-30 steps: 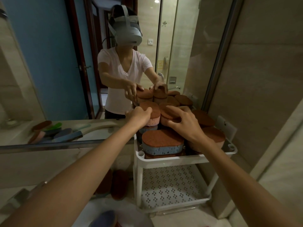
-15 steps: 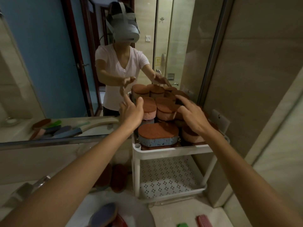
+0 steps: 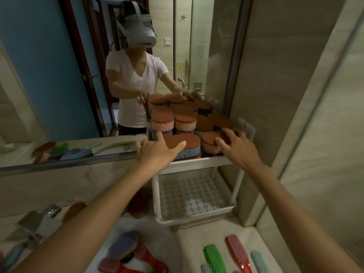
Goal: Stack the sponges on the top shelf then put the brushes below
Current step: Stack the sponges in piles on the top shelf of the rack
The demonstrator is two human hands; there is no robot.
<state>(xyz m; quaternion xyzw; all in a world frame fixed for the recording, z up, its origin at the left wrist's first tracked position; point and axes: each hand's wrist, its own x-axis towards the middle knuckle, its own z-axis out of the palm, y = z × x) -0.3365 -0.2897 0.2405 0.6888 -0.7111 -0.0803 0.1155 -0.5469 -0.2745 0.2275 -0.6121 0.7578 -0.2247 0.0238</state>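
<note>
Single head-worn wide-angle view, facing forward and down. Both hands are close; beyond the left hand (image 3: 157,149), a mirror (image 3: 59,75).

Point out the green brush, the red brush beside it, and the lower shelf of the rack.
green brush (image 3: 213,258): head view, on its back, mid-length.
red brush (image 3: 237,251): head view, on its bristle face.
lower shelf (image 3: 192,196): head view, on its perforated floor.

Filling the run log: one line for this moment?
left hand on blue-bottomed sponge | right hand on pink sponge | lower shelf empty
</note>
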